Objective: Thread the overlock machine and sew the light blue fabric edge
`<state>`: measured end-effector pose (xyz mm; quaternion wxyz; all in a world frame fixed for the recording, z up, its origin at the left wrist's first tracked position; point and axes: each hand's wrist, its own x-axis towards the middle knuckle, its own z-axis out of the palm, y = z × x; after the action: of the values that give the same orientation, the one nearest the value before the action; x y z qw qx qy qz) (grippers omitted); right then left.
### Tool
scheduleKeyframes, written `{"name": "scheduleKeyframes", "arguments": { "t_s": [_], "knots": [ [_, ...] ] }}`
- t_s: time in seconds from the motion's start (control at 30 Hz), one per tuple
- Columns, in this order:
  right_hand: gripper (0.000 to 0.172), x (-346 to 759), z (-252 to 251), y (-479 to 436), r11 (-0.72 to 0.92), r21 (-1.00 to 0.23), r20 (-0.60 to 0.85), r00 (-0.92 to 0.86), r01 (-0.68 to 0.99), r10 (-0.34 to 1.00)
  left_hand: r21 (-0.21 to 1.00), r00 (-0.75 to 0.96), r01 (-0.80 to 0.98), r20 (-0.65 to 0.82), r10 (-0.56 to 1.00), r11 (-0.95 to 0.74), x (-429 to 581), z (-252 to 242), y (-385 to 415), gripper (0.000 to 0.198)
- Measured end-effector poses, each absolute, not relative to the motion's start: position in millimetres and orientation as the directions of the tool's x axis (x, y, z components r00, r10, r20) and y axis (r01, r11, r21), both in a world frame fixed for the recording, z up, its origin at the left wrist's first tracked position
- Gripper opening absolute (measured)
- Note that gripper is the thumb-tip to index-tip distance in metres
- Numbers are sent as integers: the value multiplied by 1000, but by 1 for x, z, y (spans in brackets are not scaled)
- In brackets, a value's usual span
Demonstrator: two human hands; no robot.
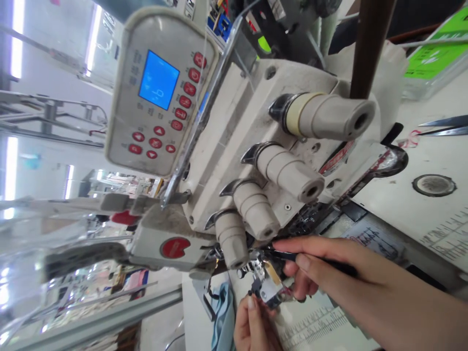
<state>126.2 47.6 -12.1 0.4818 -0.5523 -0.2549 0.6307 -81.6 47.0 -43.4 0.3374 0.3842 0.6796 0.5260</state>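
Tube lights [16, 39] glow over white walls [54, 53].

Ctrl panel [161, 92] w/ blue screen, red btns, upper left. Scissors [444, 126] far right on tabletop [420, 214]; green sheet [438, 53] above. Blue cloth [223, 317] btm centre.

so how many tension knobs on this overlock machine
4 tension knobs in a diagonal row: top right, second, third, lowest near the presser foot. None seems hidden.
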Motion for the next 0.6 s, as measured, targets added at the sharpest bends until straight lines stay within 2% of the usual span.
{"name": "scheduleKeyframes", "arguments": {
  "t_s": [0.1, 0.23, 0.33, 0.47, 0.53, 0.6],
  "knots": [
    [55, 131, -7, 46, -504, -798, -537, 9, -329, 844, 972, -474, 195, -26, 880, 134, -83, -45, 46, 44],
    [66, 134, -13, 40, -593, -710, -664, 79, -379, 744, 968, -490, 224, 11, 872, 113, -82, -46, 42, 44],
    [67, 133, -22, 35, -536, -691, -640, 63, -485, 766, 961, -492, 264, 57, 869, 87, -78, -43, 38, 46],
    [57, 134, -26, 30, -412, -642, -572, 46, -647, 819, 933, -477, 360, 176, 861, 9, -80, -39, 35, 40],
    [52, 136, -26, 28, -349, -593, -558, 58, -726, 828, 876, -425, 475, 305, 852, -76, -84, -35, 34, 33],
    [49, 140, -27, 26, -314, -588, -555, 90, -746, 827, 754, -302, 621, 484, 821, -216, -85, -29, 34, 20]
  ]
}}
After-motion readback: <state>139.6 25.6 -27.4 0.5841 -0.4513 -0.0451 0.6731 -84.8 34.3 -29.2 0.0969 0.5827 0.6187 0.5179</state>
